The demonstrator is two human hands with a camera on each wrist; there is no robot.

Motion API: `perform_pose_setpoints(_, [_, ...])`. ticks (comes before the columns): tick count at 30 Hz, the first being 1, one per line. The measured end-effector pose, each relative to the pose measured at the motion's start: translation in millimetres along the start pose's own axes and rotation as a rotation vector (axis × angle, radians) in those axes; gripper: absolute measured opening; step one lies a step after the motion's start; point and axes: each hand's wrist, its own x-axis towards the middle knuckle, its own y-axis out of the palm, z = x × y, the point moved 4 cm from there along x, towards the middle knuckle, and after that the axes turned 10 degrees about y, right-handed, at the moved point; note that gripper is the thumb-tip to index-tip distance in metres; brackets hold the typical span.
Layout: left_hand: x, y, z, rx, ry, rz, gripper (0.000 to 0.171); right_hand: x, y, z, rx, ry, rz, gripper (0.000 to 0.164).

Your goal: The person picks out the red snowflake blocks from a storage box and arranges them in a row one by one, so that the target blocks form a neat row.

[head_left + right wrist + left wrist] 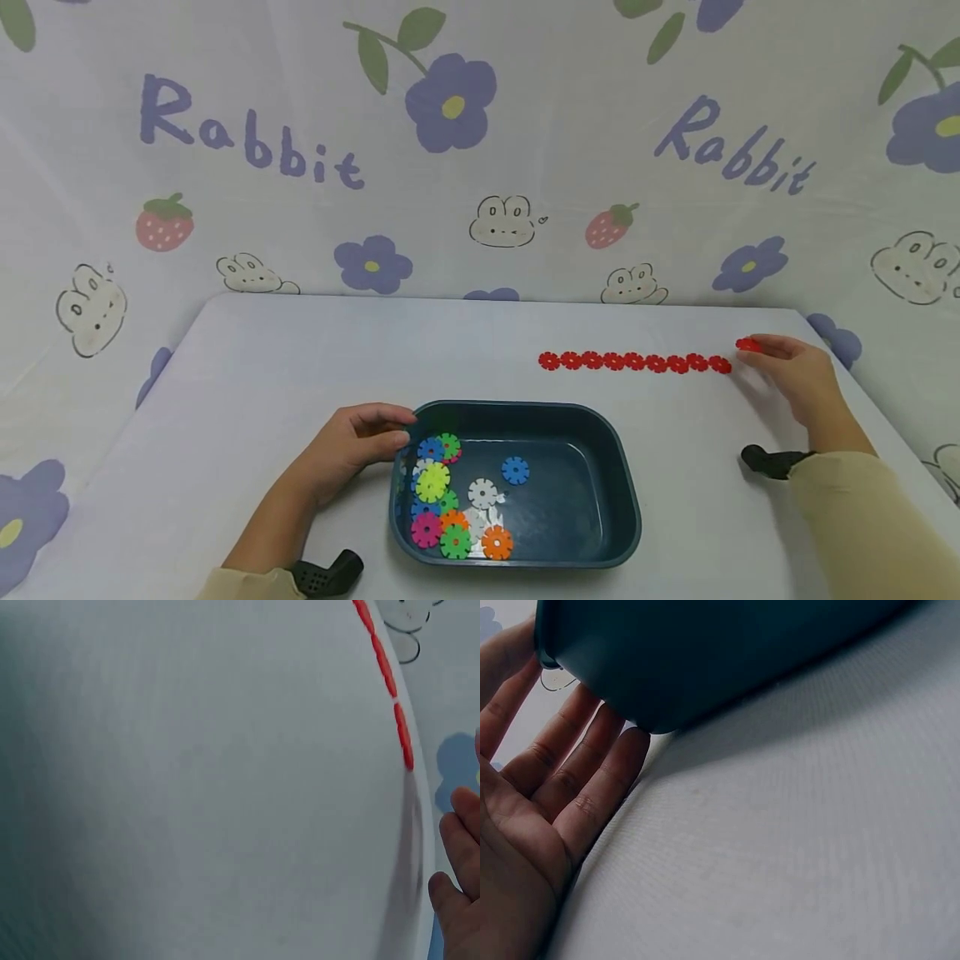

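My right hand (802, 379) pinches a red snowflake disc (746, 344) between thumb and fingers, held just above the table. Just left of it, a row of red snowflake discs (635, 362) lies on the table. In the right wrist view, the row's end (403, 739) shows, with some fingertips (461, 832) at the right edge; the held disc is out of that view. My left hand (360, 442) holds the left far corner of a dark teal tray (555, 557), thumb at the rim. In the left wrist view, its fingers (592, 799) lie along the tray's outer wall (675, 667).
Inside the tray, mixed snowflake discs (432, 482) in yellow, green, blue, pink, orange and white gather toward the left, with a blue disc (515, 471) apart. The white table (300, 350) ends at a patterned cloth backdrop (300, 217). Black straps (327, 575) sit at both wrists.
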Motion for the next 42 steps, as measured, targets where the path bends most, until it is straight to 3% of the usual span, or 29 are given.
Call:
perform_pose_setpoints(8, [-0.6, 0.1, 0.5, -0.013, 0.004, 0.007, 0.034, 14.9, -5.6, -15.7, -0.072, 0.086, 0.008, 0.092])
perform_pose_setpoints(18, [-0.1, 1.7, -1.5, -0.015, 0.005, 0.005, 0.035, 20.4, -0.4, -13.8, -0.223, 0.055, 0.048, 0.084])
perform_pose_setpoints(33, [1.4, 0.8, -5.4, -0.005, -0.001, 0.001, 0.034, 18.4, -0.3, -8.9, -0.246, 0.061, 0.091, 0.085])
perform_pose_setpoints(42, [2.6, -0.9, -6.3, -0.014, -0.002, 0.007, 0.034, 15.5, -0.5, -3.9, -0.274, 0.090, 0.105, 0.077])
